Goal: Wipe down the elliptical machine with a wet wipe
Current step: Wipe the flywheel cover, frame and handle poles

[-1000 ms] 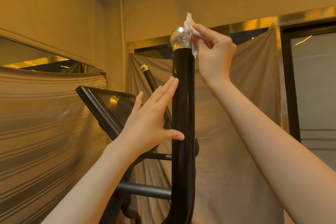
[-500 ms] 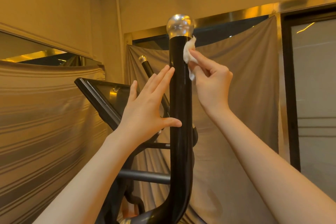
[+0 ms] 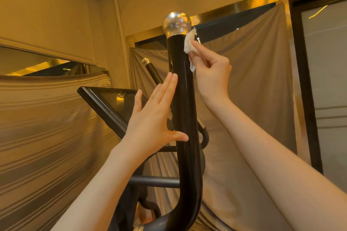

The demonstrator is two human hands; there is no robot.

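Right hand pinches the wet wipe atop the handlebar; flat left hand steadies it. Most of the machine seems unwiped.

You are standing in an indoor exercise room, most likely a small gym. The tall glossy black handlebar post capped by a rounded chrome knob, a second slimmer black handle with a chrome tip beyond it, and the tilted dark console screen in a black frame all belong to an elliptical trainer. Around you are plain beige walls, draped grey-beige cloths over mirror-like panels trimmed in shiny gold, and a dark-framed frosted glass door.
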